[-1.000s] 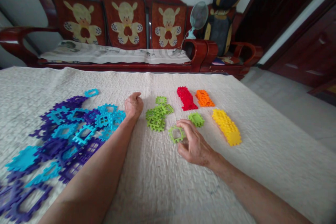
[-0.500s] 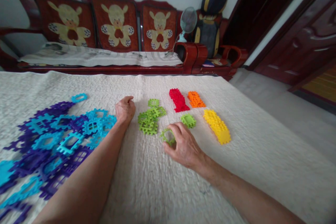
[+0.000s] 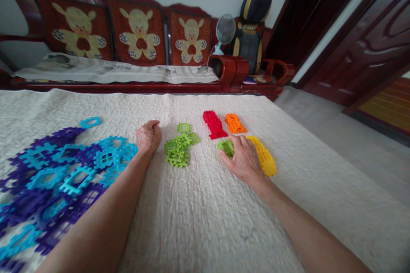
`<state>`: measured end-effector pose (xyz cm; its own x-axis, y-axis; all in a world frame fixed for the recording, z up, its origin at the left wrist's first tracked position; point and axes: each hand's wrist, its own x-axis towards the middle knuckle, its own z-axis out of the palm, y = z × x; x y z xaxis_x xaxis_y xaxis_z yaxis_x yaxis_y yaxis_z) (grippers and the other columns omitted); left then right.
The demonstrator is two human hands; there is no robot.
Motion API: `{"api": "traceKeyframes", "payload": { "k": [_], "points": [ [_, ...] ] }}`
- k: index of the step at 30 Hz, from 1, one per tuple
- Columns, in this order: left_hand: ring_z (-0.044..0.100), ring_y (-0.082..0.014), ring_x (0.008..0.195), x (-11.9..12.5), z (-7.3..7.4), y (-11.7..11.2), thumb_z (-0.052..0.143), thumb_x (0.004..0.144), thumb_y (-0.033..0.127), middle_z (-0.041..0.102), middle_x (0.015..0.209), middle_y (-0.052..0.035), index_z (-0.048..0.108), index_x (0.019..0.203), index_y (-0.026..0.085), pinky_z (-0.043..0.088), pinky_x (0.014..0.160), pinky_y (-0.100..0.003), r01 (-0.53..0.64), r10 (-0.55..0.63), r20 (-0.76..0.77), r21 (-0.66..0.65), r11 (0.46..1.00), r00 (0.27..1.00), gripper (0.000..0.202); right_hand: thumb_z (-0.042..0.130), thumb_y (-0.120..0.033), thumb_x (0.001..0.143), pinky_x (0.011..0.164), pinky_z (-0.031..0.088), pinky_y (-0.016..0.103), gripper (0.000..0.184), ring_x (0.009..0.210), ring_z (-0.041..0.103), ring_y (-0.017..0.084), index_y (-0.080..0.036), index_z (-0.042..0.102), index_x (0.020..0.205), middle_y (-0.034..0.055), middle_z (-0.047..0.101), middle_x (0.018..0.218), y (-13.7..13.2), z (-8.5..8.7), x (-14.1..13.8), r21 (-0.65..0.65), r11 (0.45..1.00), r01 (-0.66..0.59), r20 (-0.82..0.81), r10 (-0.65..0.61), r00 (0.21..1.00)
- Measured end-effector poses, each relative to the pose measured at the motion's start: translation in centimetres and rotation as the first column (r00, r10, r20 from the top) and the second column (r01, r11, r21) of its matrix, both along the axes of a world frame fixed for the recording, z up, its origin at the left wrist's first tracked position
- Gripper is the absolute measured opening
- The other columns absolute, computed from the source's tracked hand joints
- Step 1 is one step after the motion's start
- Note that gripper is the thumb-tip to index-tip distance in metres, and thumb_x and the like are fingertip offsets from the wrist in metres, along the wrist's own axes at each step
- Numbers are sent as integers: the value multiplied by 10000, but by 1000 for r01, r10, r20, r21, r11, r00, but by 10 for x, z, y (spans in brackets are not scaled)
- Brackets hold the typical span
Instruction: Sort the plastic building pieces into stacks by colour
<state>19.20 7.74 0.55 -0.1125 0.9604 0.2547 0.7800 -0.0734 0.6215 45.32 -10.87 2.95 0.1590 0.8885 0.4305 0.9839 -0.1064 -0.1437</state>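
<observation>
Fingers [image 3: 236,141] (right hand [image 3: 246,160]) hold green pieces [image 3: 225,148].

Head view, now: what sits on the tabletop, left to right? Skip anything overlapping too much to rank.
Mixed heap of purple and light-blue interlocking pieces → left hand → loose pile of green interlocking pieces → red stack → orange stack → yellow stack
</observation>
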Motion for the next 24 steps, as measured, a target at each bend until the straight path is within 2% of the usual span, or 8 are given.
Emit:
{"api": "traceKeyframes", "payload": {
  "k": [5,8,10,13,15,18,20,24],
  "points": [
    [684,-251,1083,0,-2,1,466,857,206,757,1117,-65,754,1125,195,497,1013,-333,1,-1,1,17,1000,1000,394,587,-467,867,876,460,433,429,1000,573,300,-158,585,1163,136,607,1073,1,-1,0,-3,1000,-5,3,5,1000],
    [687,-253,1078,1,-1,0,459,861,205,758,1112,-72,755,1120,188,504,1000,-334,-4,4,3,19,1000,1000,393,613,-467,856,896,477,461,464,1041,573,314,-147,574,1190,153,592,1130,-1,1,-1,82,995,-53,-11,55,998],
    [687,-247,1077,1,-1,0,453,865,199,758,1111,-75,753,1124,183,502,997,-326,4,-4,6,22,1000,1000,397,611,-422,868,925,484,474,437,1084,569,314,-153,563,1209,156,588,1161,-3,3,-6,167,975,-144,-36,152,988],
    [690,-239,1069,1,0,0,439,872,188,757,1112,-81,748,1136,175,498,998,-319,11,-11,4,29,1000,1000,406,554,-289,907,949,499,455,306,1106,579,277,-182,566,1193,130,609,1147,-10,0,-22,238,906,-349,-71,375,924],
    [693,-240,1061,2,0,-1,434,879,186,758,1107,-87,743,1146,173,499,995,-324,3,-3,1,25,1000,1000,409,531,-220,909,946,512,436,265,1083,597,249,-204,576,1169,103,630,1121,-15,-4,-37,215,856,-469,-102,498,861],
    [694,-239,1060,2,0,-2,438,887,189,759,1102,-89,740,1154,180,499,991,-325,-2,2,6,8,1000,1000,404,543,-178,883,977,512,421,302,1114,595,230,-210,572,1181,92,634,1166,-16,-10,-60,135,810,-571,-188,587,787],
    [691,-235,1069,3,1,-2,439,892,192,756,1113,-87,738,1156,185,497,993,-322,1,-1,12,1,1000,1000,399,559,-179,866,1016,498,433,354,1173,572,239,-194,556,1220,111,616,1226,-10,-12,-73,87,809,-582,-234,584,777],
    [688,-228,1078,4,3,-4,436,897,185,754,1122,-87,735,1158,183,493,996,-316,4,-4,19,-8,1000,1000,397,617,-231,837,1024,486,485,453,1188,558,290,-140,525,1270,162,595,1244,14,-10,-93,-7,862,-507,-260,488,833]
  ]
}}
